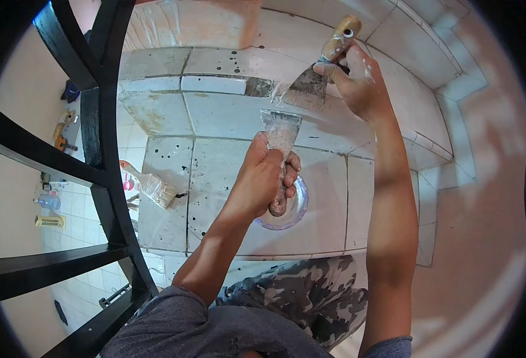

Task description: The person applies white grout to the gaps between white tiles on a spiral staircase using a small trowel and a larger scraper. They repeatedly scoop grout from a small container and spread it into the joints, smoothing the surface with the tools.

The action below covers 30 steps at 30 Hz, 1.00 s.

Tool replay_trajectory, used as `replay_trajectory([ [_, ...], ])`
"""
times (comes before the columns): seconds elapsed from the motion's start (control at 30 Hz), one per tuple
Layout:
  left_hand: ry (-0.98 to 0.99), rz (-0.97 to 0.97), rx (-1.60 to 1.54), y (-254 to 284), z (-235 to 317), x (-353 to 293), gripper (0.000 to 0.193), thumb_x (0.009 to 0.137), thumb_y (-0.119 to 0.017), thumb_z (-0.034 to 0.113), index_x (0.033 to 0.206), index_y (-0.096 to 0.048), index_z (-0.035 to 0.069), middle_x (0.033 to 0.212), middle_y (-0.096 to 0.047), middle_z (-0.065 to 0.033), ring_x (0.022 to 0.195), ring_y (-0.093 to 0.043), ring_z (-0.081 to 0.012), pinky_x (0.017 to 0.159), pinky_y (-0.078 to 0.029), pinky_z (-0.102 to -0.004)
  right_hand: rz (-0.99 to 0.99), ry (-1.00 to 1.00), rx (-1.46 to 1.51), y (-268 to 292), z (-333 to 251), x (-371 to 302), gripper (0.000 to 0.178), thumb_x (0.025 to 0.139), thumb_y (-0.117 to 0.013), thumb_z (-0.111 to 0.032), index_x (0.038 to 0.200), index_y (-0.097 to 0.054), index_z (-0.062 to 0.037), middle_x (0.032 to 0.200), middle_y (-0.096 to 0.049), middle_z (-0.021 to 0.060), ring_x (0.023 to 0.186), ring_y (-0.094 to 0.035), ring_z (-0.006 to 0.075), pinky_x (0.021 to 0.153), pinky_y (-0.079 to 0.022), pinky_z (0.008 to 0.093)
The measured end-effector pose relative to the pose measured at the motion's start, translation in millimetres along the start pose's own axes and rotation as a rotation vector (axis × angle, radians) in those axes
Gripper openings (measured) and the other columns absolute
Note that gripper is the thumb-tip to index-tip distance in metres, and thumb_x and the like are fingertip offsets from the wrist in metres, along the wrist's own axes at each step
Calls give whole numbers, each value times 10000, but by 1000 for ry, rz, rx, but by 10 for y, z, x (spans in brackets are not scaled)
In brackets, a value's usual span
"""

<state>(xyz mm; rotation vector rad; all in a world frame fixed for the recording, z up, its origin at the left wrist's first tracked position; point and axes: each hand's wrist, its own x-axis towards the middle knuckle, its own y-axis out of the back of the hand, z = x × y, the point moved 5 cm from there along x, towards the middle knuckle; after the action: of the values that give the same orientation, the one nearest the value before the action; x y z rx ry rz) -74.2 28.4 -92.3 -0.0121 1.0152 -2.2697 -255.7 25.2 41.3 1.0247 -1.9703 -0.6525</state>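
In my left hand [258, 179] is a putty knife [281, 128] whose blade and handle are smeared with whitish paste, the blade pointing away from me. My right hand [360, 83], higher and to the right, holds a second putty knife [308, 85] with a wooden handle and a wider, stained blade. That blade slants down toward the left one; a small gap appears between them. White specks dot my right hand. Beneath my left hand, a round bowl with a bluish rim [284, 227] rests on the tiled step, partly hidden by the hand and knife handle.
A paste-caked brush [157, 190] lies on the step at left. Black railing [105, 185] runs along the left side, with a lower floor and a plastic bottle [49, 201] beyond. A large smeared container [191, 27] stands on a higher step. Tiled wall edging [448, 179] bounds the right.
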Motion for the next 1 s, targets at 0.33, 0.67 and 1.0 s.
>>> replay_trajectory([
  [0.33, 11, -30, 32, 19, 10, 14, 123, 967, -336, 60, 1088, -338, 40, 857, -531, -127, 583, -478, -134, 448, -449, -298, 13, -161, 7, 104, 209, -65, 375, 824, -777, -251, 1092, -628, -36, 903, -693, 77, 798, -624, 173, 759, -500, 318],
  [0.67, 9, -50, 35, 24, 21, 14, 122, 968, -339, 63, 1087, -342, 36, 855, -529, -128, 581, -482, -135, 446, -452, -305, -41, -76, -23, -63, 71, 1, 387, 814, -771, -257, 1082, -616, -25, 945, -690, 102, 844, -631, 194, 787, -500, 344],
  [1.0, 18, -38, 11, 19, -2, 8, 165, 970, -343, 56, 1127, -392, 56, 842, -545, -111, 581, -469, -123, 444, -432, -283, -36, -26, 19, -7, 1, -15, 372, 821, -758, -260, 1024, -607, 14, 885, -681, 107, 792, -617, 189, 770, -505, 335],
])
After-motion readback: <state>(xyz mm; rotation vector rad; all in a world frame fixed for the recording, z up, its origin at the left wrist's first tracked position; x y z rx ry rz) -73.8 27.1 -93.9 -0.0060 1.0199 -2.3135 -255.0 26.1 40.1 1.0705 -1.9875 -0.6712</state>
